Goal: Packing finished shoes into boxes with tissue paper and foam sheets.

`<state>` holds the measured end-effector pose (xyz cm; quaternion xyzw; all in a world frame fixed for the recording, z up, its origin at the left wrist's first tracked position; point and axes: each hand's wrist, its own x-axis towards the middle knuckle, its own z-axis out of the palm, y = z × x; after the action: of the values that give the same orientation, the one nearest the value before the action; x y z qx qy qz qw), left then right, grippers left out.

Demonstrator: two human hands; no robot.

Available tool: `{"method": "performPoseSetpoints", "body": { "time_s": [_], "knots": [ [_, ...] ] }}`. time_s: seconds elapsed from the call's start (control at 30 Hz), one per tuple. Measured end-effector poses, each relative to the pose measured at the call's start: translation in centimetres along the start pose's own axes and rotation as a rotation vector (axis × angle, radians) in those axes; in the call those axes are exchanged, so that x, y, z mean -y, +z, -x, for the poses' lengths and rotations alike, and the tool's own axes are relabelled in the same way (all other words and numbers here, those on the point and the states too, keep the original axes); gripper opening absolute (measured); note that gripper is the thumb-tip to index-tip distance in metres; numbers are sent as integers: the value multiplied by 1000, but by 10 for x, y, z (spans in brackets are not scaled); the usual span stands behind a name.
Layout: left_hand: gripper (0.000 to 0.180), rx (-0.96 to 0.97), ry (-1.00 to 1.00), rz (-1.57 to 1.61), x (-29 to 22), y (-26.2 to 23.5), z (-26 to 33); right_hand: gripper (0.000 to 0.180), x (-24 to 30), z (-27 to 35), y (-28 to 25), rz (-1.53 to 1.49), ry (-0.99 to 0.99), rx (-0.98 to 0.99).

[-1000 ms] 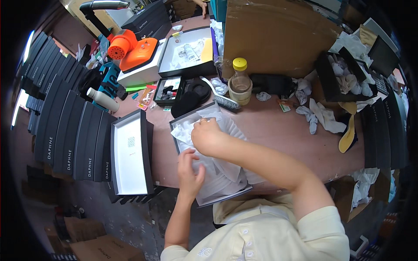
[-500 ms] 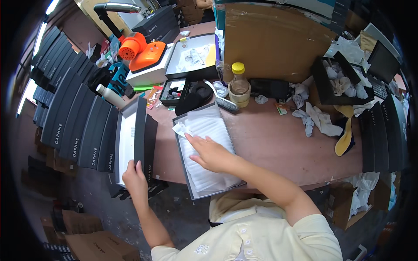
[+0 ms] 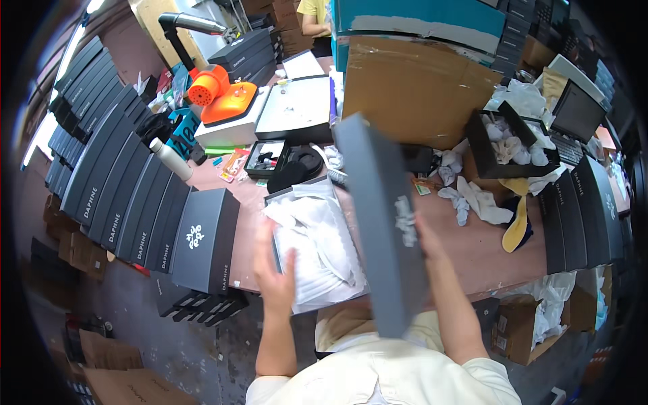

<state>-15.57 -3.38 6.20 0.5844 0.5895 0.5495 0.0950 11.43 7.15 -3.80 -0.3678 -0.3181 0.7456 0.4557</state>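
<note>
A dark grey shoe-box lid (image 3: 382, 223) with a white flower emblem stands on edge in the air over the right side of the open box. My right hand (image 3: 430, 244) grips it from its right side; some fingers are hidden behind it. Below lies the open grey shoe box (image 3: 268, 198), filled with white tissue wrapping (image 3: 316, 263) that is rumpled toward the far end. What the tissue covers is hidden. At the box's left edge my left hand (image 3: 273, 273) is raised, thumb apart from the fingers, holding nothing.
Closed shoe boxes (image 3: 202, 236) stand in a row at left; more (image 3: 584, 216) stand at right. Behind are an orange machine (image 3: 226, 98), a white bottle (image 3: 170, 159) and a large carton (image 3: 412, 88). Crumpled paper (image 3: 480, 199) and a yellow insole (image 3: 516, 219) lie right.
The lid has gone from my left hand at the left to my right hand over the box. My right hand has left the tissue, which now looks looser. My left hand has moved right.
</note>
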Motion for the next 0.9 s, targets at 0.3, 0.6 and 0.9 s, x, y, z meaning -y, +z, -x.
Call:
{"method": "performPoseSetpoints", "body": {
  "time_s": [0.3, 0.6, 0.9],
  "knots": [
    [36, 91, -742, 438, 126, -16, 10, 55, -31, -39, 119, 1205, -266, -76],
    [29, 39, -650, 380, 151, -12, 11, 57, -34, -30, 123, 1162, -216, -142],
    [41, 98, -655, 243, 168, -15, 7, 55, -35, -36, 124, 1328, -148, -155]
  ]
}}
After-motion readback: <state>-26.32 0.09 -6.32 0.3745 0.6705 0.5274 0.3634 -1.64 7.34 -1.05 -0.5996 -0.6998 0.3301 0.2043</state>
